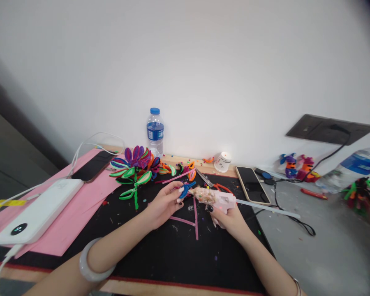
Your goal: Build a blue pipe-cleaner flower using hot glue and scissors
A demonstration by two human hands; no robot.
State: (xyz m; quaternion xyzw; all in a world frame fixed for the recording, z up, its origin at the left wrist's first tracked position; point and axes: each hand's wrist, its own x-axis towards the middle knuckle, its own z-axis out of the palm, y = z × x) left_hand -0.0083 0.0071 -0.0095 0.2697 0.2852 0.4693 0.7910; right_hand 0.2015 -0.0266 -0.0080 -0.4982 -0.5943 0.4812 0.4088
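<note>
My left hand (166, 204) pinches a small looped piece of blue pipe cleaner (187, 190) between thumb and fingers. My right hand (226, 218) is wrapped around a pale pink hot glue gun (217, 198), whose front is crusted with dried glue. The nozzle points left and meets or nearly meets the blue piece; I cannot tell if they touch. A long clear glue stick (268, 207) sticks out of the gun's back. Pink pipe cleaner strips (196, 218) lie on the black mat (160, 255) below. Behind the gun lie scissors (205, 179) with orange handles.
Colourful pipe cleaner flowers (135, 164) and a water bottle (155, 133) stand at the back. Pink paper (58, 230) carries a power bank (40, 211) and a dark phone (94, 165). To the right are a white paper cup (222, 162), another phone (252, 185), and cables (302, 224).
</note>
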